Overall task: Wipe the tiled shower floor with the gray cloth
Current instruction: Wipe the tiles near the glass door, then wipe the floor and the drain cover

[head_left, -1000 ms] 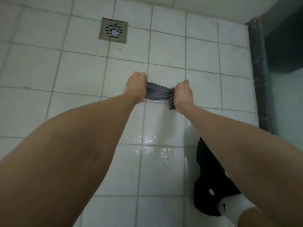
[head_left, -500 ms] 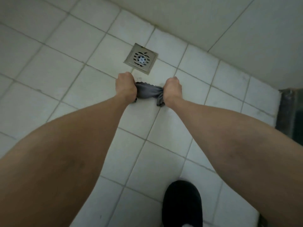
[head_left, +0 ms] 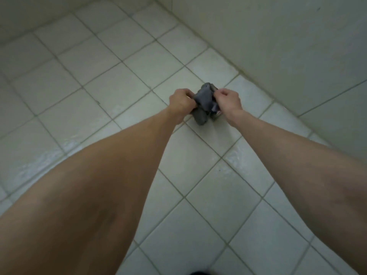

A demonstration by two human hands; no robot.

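The gray cloth [head_left: 205, 104] is bunched into a crumpled wad and held above the white tiled shower floor [head_left: 99, 80]. My left hand [head_left: 181, 102] grips its left side and my right hand [head_left: 228, 101] pinches its right side, both arms stretched forward. A loose end of the cloth hangs down below the hands. The hands sit close together, near the foot of the right wall. Wet sheen shows on tiles at the left and below my right arm.
A tiled wall [head_left: 288, 46] rises along the right, another wall at the upper left, meeting in a far corner. The tip of a black shoe [head_left: 199, 273] shows at the bottom edge. The cloth covers the spot where the drain was seen.
The view has swung left, so the drain and the dark door frame are out of sight. My hands moved closer together and the stretched, twisted cloth is now bunched up.
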